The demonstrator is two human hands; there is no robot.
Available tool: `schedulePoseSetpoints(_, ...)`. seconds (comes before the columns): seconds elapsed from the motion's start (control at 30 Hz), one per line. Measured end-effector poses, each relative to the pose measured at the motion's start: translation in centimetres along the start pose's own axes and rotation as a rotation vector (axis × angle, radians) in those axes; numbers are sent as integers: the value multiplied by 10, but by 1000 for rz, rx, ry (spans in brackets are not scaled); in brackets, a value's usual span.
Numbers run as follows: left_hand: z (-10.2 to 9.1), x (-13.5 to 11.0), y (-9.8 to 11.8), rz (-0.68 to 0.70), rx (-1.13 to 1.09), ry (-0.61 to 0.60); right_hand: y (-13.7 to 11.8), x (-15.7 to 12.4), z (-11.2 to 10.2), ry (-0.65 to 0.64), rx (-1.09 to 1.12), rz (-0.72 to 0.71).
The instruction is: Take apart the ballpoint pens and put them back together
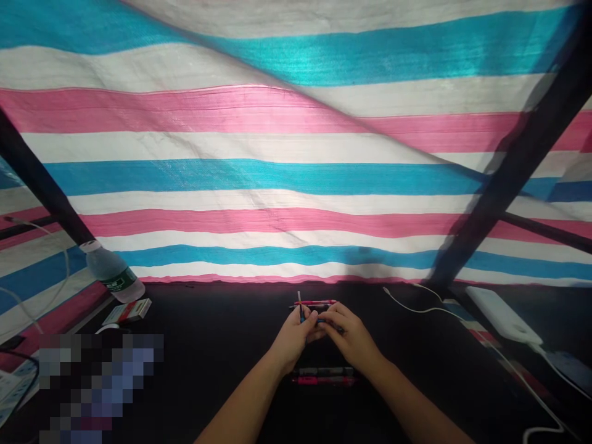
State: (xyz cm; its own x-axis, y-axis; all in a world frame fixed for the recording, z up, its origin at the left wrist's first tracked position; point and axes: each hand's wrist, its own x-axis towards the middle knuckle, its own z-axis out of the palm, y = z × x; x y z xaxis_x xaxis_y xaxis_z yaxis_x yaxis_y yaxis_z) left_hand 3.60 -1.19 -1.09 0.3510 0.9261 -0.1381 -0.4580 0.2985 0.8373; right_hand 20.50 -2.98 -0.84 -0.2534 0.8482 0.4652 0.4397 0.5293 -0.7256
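Observation:
Both my hands meet over the middle of a dark table [208, 345]. My left hand [295, 336] pinches a thin pen refill [300, 302] that sticks up from its fingers. My right hand [352, 336] is closed on a dark pen barrel [329, 322], touching the left hand's fingertips. Just beyond the hands lies a pink pen [315, 303]. Nearer to me, between my forearms, lie a dark pen [324, 371] and a pink pen [324, 381] side by side.
A plastic water bottle [111, 271] lies at the left by a small red-and-white box [127, 311]. A white power bank [502, 314] with white cables [407, 302] sits at the right. A striped tarp [277, 154] and dark poles [509, 172] close the back.

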Motion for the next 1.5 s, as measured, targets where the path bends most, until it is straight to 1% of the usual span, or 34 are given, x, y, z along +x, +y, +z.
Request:
schedulePoseSetpoints(0.13,-3,3,-5,32,111,-12,0,-1,-1,-36,-50,-10)
schedulePoseSetpoints(0.27,-6,6,-7,93,316,42,-1,-1,0,7,-31,14)
schedulePoseSetpoints(0.33,-6,6,-5,121,352,54,-2,0,0,38,-25,19)
schedulePoseSetpoints(0.47,-5,6,3,240,303,33,-2,0,-1,80,-7,19)
schedulePoseSetpoints(0.53,-5,6,8,272,255,15,-1,1,-2,101,6,13)
schedulePoseSetpoints(0.7,-5,4,16,243,186,20,3,2,-2,175,19,8)
schedulePoseSetpoints(0.77,-4,4,17,237,144,-6,3,2,-2,191,26,7)
schedulePoseSetpoints(0.83,-5,4,17,253,130,-6,2,3,-2,191,34,-2)
schedulePoseSetpoints(0.97,-6,4,15,294,219,58,1,2,-1,168,55,-29)
schedulePoseSetpoints(1.1,-7,3,15,351,371,24,1,2,0,163,74,-18)
schedulePoseSetpoints(1.2,-7,4,16,368,369,9,0,3,0,166,115,41)
schedulePoseSetpoints(1.3,-8,6,15,343,256,26,-1,5,1,199,234,181)
schedulePoseSetpoints(1.37,-10,8,15,305,156,76,2,6,1,230,376,323)
schedulePoseSetpoints(1.43,-12,9,15,240,44,112,6,7,2,243,563,462)
schedulePoseSetpoints(1.5,-12,9,17,162,-56,120,8,7,1,243,752,540)
